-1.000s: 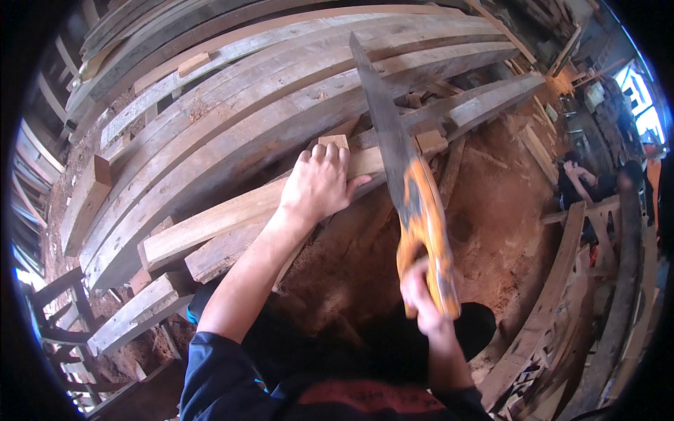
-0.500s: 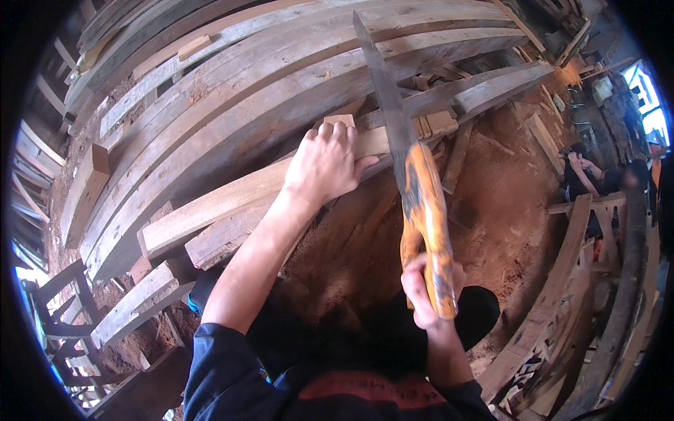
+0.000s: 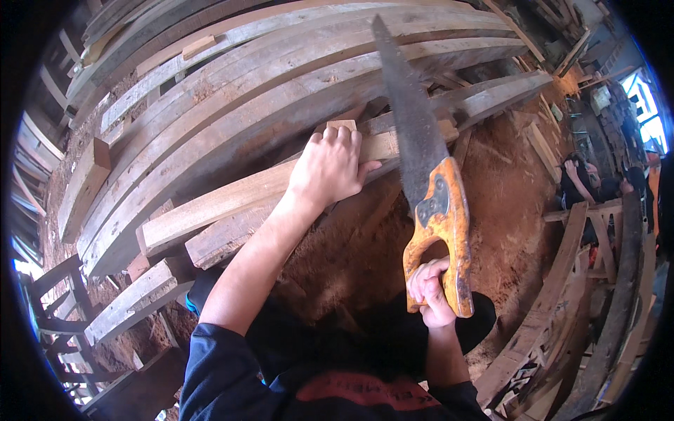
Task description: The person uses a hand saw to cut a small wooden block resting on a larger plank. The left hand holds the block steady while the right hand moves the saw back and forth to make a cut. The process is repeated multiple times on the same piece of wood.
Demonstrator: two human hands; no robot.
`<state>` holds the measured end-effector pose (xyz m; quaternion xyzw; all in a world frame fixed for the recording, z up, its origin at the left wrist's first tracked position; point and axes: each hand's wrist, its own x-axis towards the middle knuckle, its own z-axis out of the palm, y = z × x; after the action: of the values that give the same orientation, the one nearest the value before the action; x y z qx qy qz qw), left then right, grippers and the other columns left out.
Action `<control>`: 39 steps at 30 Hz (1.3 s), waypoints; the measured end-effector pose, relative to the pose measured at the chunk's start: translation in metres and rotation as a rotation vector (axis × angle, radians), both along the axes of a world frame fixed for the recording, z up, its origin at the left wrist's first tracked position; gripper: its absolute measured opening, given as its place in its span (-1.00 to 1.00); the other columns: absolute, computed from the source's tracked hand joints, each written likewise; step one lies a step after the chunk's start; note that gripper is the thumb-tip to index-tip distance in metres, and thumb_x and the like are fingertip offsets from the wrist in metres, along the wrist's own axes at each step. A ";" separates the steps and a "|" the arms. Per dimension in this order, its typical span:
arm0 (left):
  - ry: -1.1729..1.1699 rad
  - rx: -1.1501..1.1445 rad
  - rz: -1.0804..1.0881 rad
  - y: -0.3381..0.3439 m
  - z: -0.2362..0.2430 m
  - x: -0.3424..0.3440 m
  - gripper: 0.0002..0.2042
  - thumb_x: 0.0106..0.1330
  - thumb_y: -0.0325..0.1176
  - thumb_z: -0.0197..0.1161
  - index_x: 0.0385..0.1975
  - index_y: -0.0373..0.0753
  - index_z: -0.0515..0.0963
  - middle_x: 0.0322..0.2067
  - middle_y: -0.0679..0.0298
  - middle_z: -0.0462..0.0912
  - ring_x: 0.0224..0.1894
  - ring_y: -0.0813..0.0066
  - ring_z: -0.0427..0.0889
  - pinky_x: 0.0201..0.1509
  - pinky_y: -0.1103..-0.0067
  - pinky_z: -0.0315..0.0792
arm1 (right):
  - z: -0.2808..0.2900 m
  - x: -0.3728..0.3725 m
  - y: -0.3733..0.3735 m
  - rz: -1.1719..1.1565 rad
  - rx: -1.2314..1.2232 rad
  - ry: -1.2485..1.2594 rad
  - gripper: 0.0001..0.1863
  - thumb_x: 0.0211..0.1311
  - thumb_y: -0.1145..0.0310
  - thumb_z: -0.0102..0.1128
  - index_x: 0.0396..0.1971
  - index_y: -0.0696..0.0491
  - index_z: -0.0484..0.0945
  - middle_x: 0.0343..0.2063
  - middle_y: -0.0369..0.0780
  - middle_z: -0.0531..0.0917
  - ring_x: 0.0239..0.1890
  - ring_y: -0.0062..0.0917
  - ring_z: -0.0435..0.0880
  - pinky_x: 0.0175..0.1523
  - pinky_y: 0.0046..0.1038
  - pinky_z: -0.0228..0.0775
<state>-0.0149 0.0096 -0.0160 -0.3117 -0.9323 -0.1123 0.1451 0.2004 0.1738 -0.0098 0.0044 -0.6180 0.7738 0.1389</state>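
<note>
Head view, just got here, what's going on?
A person's left hand rests on a pale timber, while the right hand grips the orange handle of a handsaw. The blade crosses the timber in view; contact isn't clear. Long curved beams lie beyond.

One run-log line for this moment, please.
left hand: curled over pale timber, grip hidden | right hand: gripping handsaw by yellow handle | blade: crosses timber in view, contact unclear | beyond: long planks
</note>
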 end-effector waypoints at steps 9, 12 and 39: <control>0.006 0.036 0.002 0.000 0.000 0.000 -0.44 0.33 0.12 0.08 -0.25 -0.43 0.48 -0.31 -0.04 0.57 -0.19 0.09 0.61 -0.12 0.33 0.52 | 0.020 -0.022 0.005 0.032 -0.066 0.113 -0.84 0.28 0.45 0.19 -0.37 0.17 0.40 -0.66 -0.26 0.48 -0.68 -0.64 0.43 -0.56 -0.59 0.29; -0.022 0.018 0.000 0.000 0.000 0.001 -0.43 0.34 0.13 0.04 -0.24 -0.43 0.48 -0.29 -0.04 0.58 -0.15 0.10 0.60 -0.10 0.34 0.50 | 0.018 -0.024 0.008 0.044 -0.086 0.026 -0.82 0.27 0.42 0.23 -0.39 0.16 0.42 -0.68 -0.27 0.49 -0.69 -0.66 0.44 -0.58 -0.59 0.28; -0.028 0.020 -0.006 -0.004 0.001 0.003 -0.45 0.32 0.11 0.09 -0.25 -0.43 0.50 -0.28 -0.03 0.59 -0.16 0.11 0.62 -0.11 0.34 0.53 | 0.012 -0.007 0.002 -0.090 0.370 -0.090 -0.82 0.19 0.34 0.30 -0.47 0.10 0.51 -0.68 -0.34 0.51 -0.67 -0.63 0.49 -0.52 -0.54 0.28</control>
<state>-0.0120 0.0061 -0.0149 -0.3116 -0.9321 -0.1266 0.1347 0.1938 0.1759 0.0022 -0.0326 -0.7547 0.6395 0.1424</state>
